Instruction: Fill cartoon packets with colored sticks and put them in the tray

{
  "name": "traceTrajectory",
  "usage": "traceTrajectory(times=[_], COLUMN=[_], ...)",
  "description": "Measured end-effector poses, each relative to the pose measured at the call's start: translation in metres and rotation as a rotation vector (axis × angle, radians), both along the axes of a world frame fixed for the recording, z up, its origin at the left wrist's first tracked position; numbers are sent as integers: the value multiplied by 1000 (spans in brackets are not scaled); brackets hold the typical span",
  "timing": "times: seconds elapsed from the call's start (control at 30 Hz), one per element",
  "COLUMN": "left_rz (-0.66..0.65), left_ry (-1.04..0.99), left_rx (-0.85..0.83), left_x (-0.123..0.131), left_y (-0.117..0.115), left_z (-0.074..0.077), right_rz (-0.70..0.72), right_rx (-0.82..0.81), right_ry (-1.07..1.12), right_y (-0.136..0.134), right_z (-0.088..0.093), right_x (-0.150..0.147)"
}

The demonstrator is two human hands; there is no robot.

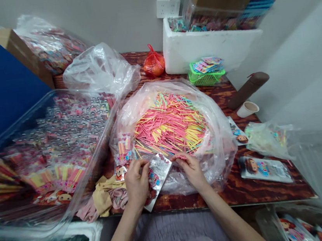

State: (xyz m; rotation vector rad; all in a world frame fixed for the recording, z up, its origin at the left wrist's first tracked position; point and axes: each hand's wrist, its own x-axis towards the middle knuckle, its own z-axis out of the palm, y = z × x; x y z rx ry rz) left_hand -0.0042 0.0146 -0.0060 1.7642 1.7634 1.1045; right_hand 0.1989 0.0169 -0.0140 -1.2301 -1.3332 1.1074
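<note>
My left hand (pixel 136 184) is closed on a clear printed packet (pixel 157 175) with a cartoon figure, holding it at the near edge of the table. My right hand (pixel 190 168) pinches a few pink sticks (pixel 181 158) right at the packet's open top corner. Just beyond both hands lies a big clear plastic bag (pixel 217 129) spread open, full of loose pink, yellow and green sticks (pixel 169 125). A filled packet of sticks (pixel 123 150) leans at the bag's left side.
A large clear bin (pixel 99 143) of filled packets stands at the left. Empty packets (pixel 265 168) lie at the right. Behind are a white foam box (pixel 207 46), a green basket (pixel 206 76), a red bag (pixel 154 64), a paper cup (pixel 247 108) and a crumpled cloth (pixel 106 197).
</note>
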Motion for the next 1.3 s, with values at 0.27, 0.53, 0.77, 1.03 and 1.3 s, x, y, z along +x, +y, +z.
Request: traceTrajectory(times=[0.27,0.53,0.77,1.03,1.3], left_rz=[14,80,-50,-91,-99], left_ry=[-132,-538,-217,-400,-608], left_rx=[-42,-238,-158,-235,-355], left_x=[-6,-18,-1,11,10], left_y=[-2,5,-8,-10,-8], left_z=[7,8,13,15,18], right_rz=[-9,-6,-129,8,60], right_rx=[7,-15,-91,-255,-346], right_ry=[6,15,360,833,974], right_y=[0,-1,22,52,47], right_z=[1,-2,19,73,72], right_x=[0,-2,-6,-37,-52])
